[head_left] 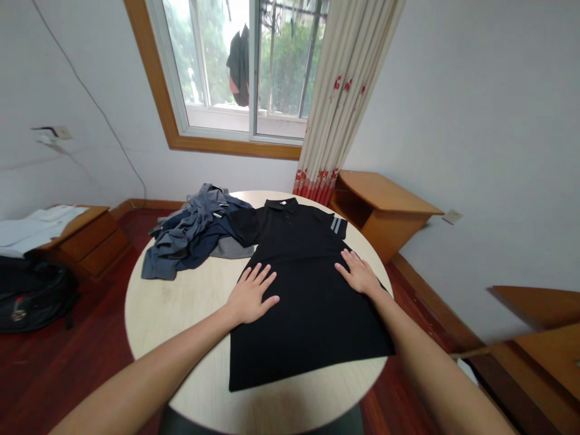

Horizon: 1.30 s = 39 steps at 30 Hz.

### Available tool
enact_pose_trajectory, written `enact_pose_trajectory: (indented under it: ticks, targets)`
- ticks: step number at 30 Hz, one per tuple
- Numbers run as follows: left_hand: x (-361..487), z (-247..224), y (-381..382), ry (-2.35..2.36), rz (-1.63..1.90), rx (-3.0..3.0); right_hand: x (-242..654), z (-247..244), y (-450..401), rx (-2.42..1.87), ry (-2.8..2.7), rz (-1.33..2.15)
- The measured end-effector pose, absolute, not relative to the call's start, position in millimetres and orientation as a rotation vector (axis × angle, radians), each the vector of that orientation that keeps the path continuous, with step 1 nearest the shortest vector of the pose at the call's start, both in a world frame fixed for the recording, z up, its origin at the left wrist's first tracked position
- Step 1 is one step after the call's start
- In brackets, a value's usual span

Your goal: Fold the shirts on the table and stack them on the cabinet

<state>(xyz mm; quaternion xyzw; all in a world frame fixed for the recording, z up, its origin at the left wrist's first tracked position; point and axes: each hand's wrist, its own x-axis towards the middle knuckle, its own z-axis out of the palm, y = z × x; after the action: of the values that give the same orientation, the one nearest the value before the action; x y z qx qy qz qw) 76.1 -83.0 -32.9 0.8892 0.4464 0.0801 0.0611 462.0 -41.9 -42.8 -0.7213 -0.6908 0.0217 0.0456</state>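
One round table point(176, 311), one black shirt point(306, 296); left hand point(251, 297), right hand point(361, 277) atop

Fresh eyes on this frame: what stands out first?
A black polo shirt lies spread across the round table, left hand and right hand on it. Next, a heap of grey and navy clothes at the table's far left. Then the bright window behind, a dark garment hanging there.

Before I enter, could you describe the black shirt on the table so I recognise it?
Below the window stands a round table. On it, under the left hand and right hand, lies the black shirt. Unlike the crumpled clothes beside it, it is spread flat, with two grey stripes on one sleeve.
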Motion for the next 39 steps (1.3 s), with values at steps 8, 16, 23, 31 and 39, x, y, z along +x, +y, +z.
enact_pose_trajectory:
  ticks: [8,16,23,31,39]
  targets:
    - [74,-31,-91,1.367,0.232,2.693,369,-24,-54,-1.950,-2.246,-0.004]
    - [75,-32,-91,1.377,0.226,2.699,323,-27,-28,-1.730,-2.393,0.254]
    - [74,-30,-93,1.349,0.185,2.696,404,-39,-19,-2.047,-2.144,0.116]
    - [80,-29,-112,1.292,0.180,2.698,429,-43,-48,-2.191,-2.028,0.061]
    - [79,-23,-140,1.245,0.149,2.661,431,-44,-83,-2.295,-1.972,0.023]
